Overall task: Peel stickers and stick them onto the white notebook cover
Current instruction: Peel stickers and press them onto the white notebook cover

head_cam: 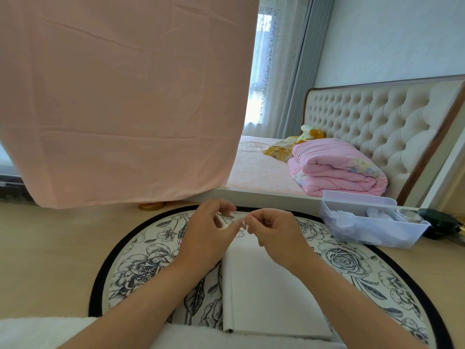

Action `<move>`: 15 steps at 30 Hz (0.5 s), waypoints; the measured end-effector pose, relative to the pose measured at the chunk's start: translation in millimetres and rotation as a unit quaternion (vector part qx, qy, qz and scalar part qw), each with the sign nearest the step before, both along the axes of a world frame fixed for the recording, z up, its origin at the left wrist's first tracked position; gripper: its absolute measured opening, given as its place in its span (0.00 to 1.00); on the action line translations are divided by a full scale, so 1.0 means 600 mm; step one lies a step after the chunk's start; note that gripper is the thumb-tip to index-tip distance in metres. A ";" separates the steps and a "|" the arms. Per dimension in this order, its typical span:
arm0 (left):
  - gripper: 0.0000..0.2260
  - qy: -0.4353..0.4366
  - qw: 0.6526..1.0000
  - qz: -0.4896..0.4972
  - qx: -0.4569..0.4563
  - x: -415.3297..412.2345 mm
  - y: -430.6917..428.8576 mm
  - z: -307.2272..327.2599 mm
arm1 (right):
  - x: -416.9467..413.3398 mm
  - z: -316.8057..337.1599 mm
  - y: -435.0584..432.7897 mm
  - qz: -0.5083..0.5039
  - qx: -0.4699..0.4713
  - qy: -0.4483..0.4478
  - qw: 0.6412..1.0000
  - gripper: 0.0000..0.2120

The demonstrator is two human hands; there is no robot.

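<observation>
The white notebook (266, 293) lies shut on a round floral mat (141, 263), its spine to the left. Both hands hover above its far end. My left hand (208, 233) has its fingers curled and seems to hold a thin clear sticker sheet (227, 217), which is hard to make out. My right hand (274, 233) pinches something tiny and pale at its fingertips, right beside the left index finger; it looks like a sticker (244, 224). The notebook cover that shows is plain white.
A clear plastic bin (372, 222) with white bits stands at the right on the wooden floor, dark objects (437, 222) beside it. A pink hanging cloth (125, 96) fills the upper left. A bed with a folded pink quilt (337, 167) lies beyond.
</observation>
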State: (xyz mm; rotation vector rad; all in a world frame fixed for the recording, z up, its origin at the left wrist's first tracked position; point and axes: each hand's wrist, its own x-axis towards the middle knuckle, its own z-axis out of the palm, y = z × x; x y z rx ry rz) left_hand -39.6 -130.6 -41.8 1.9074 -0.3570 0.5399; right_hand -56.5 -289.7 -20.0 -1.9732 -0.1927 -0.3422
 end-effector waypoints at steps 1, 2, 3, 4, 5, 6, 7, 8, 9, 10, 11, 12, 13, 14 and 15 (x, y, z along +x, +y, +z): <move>0.07 -0.005 1.000 0.001 0.000 0.000 0.000 0.000 | 0.000 0.000 0.001 0.000 0.002 0.000 1.000 0.10; 0.07 0.003 1.000 -0.004 -0.008 0.001 -0.001 0.000 | 0.000 0.000 0.001 0.000 0.002 0.001 1.000 0.10; 0.06 0.017 1.000 -0.013 -0.021 0.003 -0.002 -0.002 | -0.001 0.000 0.001 -0.001 -0.002 0.006 1.000 0.10; 0.06 0.030 0.999 -0.024 -0.030 0.004 -0.002 -0.003 | -0.001 0.000 0.001 0.001 -0.009 0.012 1.000 0.10; 0.06 0.039 0.998 -0.035 -0.035 0.006 -0.003 -0.004 | -0.002 0.000 0.001 0.005 -0.013 0.016 1.000 0.10; 0.05 0.045 0.997 -0.043 -0.034 0.007 -0.002 -0.005 | -0.002 -0.001 -0.001 0.008 -0.013 0.019 1.000 0.10; 0.05 0.049 0.997 -0.044 -0.027 0.008 -0.001 -0.005 | -0.001 0.000 -0.002 0.010 -0.011 0.021 1.000 0.09; 0.05 0.052 0.998 -0.041 -0.012 0.009 0.001 -0.005 | 0.000 0.000 -0.005 0.009 -0.010 0.022 1.000 0.09; 0.06 0.053 0.998 -0.039 0.009 0.011 0.004 -0.007 | 0.000 0.000 -0.007 0.009 -0.009 0.026 1.000 0.08; 0.06 0.055 0.997 -0.044 0.030 0.013 0.006 -0.008 | 0.001 0.000 -0.009 0.015 -0.004 0.033 0.999 0.08; 0.07 0.061 0.996 -0.055 0.045 0.013 0.008 -0.009 | 0.000 0.000 -0.011 0.029 0.007 0.044 0.999 0.07; 0.07 0.069 0.994 -0.071 0.052 0.013 0.009 -0.009 | -0.001 0.000 -0.012 0.043 0.021 0.056 0.997 0.07; 0.06 0.078 0.992 -0.087 0.052 0.012 0.009 -0.008 | -0.002 -0.001 -0.013 0.053 0.033 0.065 0.996 0.07; 0.05 0.081 0.990 -0.102 0.050 0.011 0.009 -0.006 | -0.002 -0.002 -0.013 0.057 0.038 0.070 0.995 0.07; 0.04 0.079 0.989 -0.111 0.052 0.012 0.009 -0.005 | -0.002 -0.003 -0.014 0.057 0.039 0.073 0.995 0.07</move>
